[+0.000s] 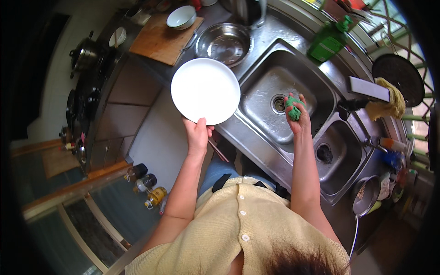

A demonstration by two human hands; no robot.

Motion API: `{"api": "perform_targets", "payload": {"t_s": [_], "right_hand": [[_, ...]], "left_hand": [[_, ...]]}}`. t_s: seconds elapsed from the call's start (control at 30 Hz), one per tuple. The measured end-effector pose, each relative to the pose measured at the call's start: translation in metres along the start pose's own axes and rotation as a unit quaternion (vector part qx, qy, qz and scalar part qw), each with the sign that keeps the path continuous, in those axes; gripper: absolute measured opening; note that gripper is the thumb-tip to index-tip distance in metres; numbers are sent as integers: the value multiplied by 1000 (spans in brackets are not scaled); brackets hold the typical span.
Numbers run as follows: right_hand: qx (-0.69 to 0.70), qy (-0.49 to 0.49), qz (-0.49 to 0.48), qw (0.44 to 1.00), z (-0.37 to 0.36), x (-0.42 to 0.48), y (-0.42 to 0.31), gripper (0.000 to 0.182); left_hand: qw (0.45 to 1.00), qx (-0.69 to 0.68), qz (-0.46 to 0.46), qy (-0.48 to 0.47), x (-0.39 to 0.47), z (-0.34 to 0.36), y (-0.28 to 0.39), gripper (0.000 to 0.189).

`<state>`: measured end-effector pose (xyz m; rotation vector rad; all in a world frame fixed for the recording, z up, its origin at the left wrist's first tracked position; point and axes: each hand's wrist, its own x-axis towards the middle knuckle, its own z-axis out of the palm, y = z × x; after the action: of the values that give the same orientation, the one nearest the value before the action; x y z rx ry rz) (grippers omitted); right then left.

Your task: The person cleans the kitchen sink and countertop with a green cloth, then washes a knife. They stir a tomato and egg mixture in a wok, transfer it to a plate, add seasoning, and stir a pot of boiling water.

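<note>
My left hand point(198, 135) holds a round white plate point(205, 91) by its near rim, thumb on top, at the left of the sink. Part of a pair of thin reddish-brown sticks point(219, 151) shows just below that hand; whether the fingers hold them cannot be told. Over the larger stainless steel sink basin point(264, 75), beside its drain, my right hand point(297, 117) is closed around a crumpled green cloth point(294, 108).
Beyond the plate are a steel bowl point(223, 44), a wooden cutting board point(158, 41) and a white bowl point(181, 18). A green pump bottle point(328, 41) stands behind the sink, near the faucet point(354, 105). A smaller basin point(340, 158) and a saucepan point(366, 196) lie to the right.
</note>
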<state>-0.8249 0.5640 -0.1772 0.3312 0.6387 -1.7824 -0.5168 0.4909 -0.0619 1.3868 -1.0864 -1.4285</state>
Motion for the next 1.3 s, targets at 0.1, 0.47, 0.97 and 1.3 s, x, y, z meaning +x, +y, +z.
{"api": "perform_targets", "payload": {"t_s": [0.1,0.47,0.97,1.3], "right_hand": [[-62,23,19,998,6,25,19,43],[-359,218,-90,903,56,37,87,32],[-289,127,-39,948,51,42,87,29],[-86,137,-53,985,62,46,108,40]], "left_hand": [[995,-33,-41,80,6,-27,-3,28],[988,-48,-106,101,87,-76,-63,16],[984,109,-66,127,121,-91,-66,59],[992,58,79,-81,136,-96,-36,21]]}}
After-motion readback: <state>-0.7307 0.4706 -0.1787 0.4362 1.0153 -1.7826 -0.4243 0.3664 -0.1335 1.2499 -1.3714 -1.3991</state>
